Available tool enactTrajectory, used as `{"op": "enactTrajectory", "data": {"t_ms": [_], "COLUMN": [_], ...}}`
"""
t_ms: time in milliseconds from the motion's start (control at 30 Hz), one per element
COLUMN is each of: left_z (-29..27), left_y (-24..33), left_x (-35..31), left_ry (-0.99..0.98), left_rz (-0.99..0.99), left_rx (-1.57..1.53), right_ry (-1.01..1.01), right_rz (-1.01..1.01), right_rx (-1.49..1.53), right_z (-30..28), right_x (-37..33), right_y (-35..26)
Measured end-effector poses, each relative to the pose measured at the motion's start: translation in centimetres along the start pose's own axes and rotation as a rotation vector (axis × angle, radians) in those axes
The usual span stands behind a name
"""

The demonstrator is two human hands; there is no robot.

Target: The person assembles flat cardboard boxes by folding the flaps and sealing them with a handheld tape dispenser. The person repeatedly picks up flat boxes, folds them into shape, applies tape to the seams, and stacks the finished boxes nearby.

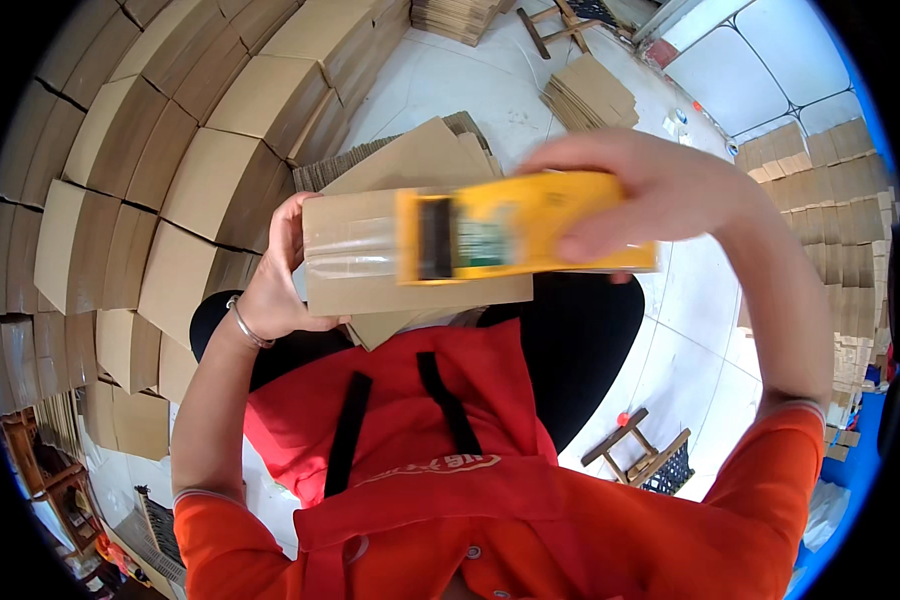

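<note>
Step in hand looks like taping the box point(450, 292) along its top seam. Box is up in front of the person, over the lap, long side running L to R; can't tell if the knees carry any of its wt. Shiny clear tape point(350, 250) covers the L part of the top, running up to the yellow dispenser point(545, 222), which hides much of the R part.

Hands are well apart: L hand point(273, 285) clamped round the box's L end, fingers at the far edge, thumb along the near side; R hand point(660, 190) wrapped round the R end of the dispenser, a bit blurred. Dispenser's black end points L. Can't tell if it touches the cardboard, or if tape is stuck down beneath it.

Next move prob. calls for a firm L grip, dispenser kept in line w/ the seam to the R edge, then a clean cut & the tape end pressed flat. Main risk, I'd say: skewed or wrinkled tape.

Flat sheets point(400, 160) lie just beyond the box; cartons point(220, 190) are stacked to the L.
</note>
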State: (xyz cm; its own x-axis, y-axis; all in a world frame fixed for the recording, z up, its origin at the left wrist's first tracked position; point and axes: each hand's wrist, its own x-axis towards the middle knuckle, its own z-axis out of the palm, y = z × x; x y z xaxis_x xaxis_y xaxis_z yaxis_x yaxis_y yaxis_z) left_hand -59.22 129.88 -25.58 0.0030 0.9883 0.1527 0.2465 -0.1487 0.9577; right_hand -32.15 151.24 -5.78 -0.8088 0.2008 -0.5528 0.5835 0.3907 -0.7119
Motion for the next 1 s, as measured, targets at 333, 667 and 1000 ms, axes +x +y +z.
{"op": "enactTrajectory", "data": {"t_ms": [333,667,1000], "left_z": [2.3,6.5,10.7], "left_y": [11.9,8.9,10.2], "left_x": [5.8,9.0,14.6], "left_ry": [-0.187,-0.477,-0.961], "left_rz": [0.135,0.336,0.672], "left_rx": [0.970,1.093,0.986], "right_ry": [0.147,0.170,0.133], "right_rz": [-0.048,0.023,0.099], "right_rx": [0.148,0.092,-0.243], "right_z": [0.8,-2.5,1.2], "right_x": [-3.8,-8.5,-1.1], "right_y": [8.2,13.7,11.8]}}
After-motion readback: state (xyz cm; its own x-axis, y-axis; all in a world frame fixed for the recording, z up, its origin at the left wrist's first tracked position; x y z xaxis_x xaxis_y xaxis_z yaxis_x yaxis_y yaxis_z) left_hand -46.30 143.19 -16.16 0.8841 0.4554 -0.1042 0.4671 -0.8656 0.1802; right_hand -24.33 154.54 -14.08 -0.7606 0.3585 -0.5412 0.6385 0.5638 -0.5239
